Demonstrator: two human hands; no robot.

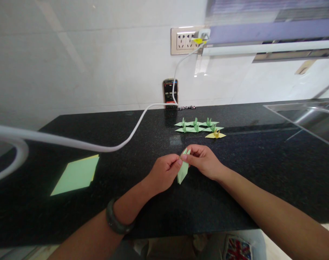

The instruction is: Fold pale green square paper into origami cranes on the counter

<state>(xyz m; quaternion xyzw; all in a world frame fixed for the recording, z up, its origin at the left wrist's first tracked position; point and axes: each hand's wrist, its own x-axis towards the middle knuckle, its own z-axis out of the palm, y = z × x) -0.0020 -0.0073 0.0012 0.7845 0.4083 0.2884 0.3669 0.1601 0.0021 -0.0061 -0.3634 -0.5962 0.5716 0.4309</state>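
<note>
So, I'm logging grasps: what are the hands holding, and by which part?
A folded green paper, pinched at its upper end by the fingertips of both the left hand and the right hand; its lower point is free.

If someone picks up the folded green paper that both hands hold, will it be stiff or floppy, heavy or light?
Probably very light: the folded green paper hangs from fingertip pinches of the left hand and right hand alone. Likely fairly stiff, since its layers keep a straight, pointed shape. Probably easy to crease, being thin paper.
</note>
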